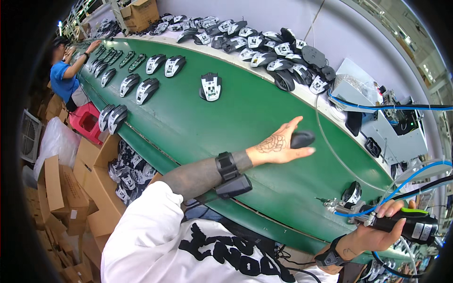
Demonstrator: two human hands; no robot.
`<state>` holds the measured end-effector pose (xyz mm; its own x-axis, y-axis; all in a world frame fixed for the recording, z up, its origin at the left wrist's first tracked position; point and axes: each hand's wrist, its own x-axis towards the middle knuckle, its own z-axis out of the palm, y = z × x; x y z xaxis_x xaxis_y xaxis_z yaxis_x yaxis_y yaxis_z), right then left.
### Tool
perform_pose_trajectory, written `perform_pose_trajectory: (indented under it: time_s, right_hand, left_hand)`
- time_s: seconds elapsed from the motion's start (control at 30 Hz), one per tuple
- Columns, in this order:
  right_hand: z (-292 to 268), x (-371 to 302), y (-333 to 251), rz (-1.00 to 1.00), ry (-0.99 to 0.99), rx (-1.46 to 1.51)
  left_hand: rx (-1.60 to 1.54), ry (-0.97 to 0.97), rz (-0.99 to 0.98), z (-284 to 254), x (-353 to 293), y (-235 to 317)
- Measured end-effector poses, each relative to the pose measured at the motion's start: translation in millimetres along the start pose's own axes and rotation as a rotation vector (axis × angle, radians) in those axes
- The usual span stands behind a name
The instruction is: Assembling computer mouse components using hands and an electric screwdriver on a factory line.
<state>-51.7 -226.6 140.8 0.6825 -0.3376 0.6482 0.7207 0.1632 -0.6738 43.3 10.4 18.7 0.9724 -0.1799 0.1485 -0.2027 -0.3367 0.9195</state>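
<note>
My left hand (278,145) reaches out over the green belt, its thumb and fingers around a dark computer mouse (303,139), which is slightly blurred. Low on the right, my right hand (377,231) grips a black power screwdriver (408,224) with a bright green strip; its metal nose points left. Just behind that nose, a black-and-white mouse (352,192) rests on the belt. Farther up the belt, apart from both hands, lies a mouse assembly (210,87) with a white inner frame.
Rows of mouse parts (147,90) lie on the belt (188,122) toward a person in blue (65,78) at far left. A heap of mice (255,42) fills the back ledge. Blue cables (391,107) and a machine (396,137) stand right. Cartons (66,193) are lower left.
</note>
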Motion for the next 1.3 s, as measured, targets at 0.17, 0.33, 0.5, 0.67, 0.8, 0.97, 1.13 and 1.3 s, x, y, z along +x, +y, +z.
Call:
perform_pose_trajectory:
  time_s: [0.17,0.33,0.5,0.67,0.8,0.97,1.13,1.3]
  right_hand:
    - [-5.8,-3.3,5.5,0.065,-0.068,-0.042]
    - [0.0,-1.9,9.4,0.134,-0.178,0.04]
    - [15.1,4.8,11.4,0.103,-0.181,0.143]
    - [34.4,16.7,7.5,-0.005,-0.152,0.336]
    - [36.7,17.6,21.6,-0.038,-0.117,0.398]
    - [42.4,15.5,35.3,-0.016,-0.189,0.424]
    - [49.4,10.4,37.7,0.008,-0.179,0.347]
    - [50.8,8.7,38.2,0.012,-0.216,0.351]
  left_hand:
    - [0.512,0.368,0.321,-81.8,33.1,-13.8]
    - [1.071,0.61,-0.428,-157.8,26.8,-116.1]
    - [0.938,0.198,-0.154,-122.2,13.7,-89.7]
    - [-1.179,-0.026,-0.286,-27.3,-16.6,-26.2]
    - [-1.439,-0.097,-0.399,11.1,-33.4,-14.0]
    - [-1.6,-0.222,-0.367,14.0,-40.5,-19.9]
    - [-1.538,-0.22,-0.355,11.0,-43.3,-17.6]
    - [-1.492,-0.229,-0.369,11.0,-47.6,-15.1]
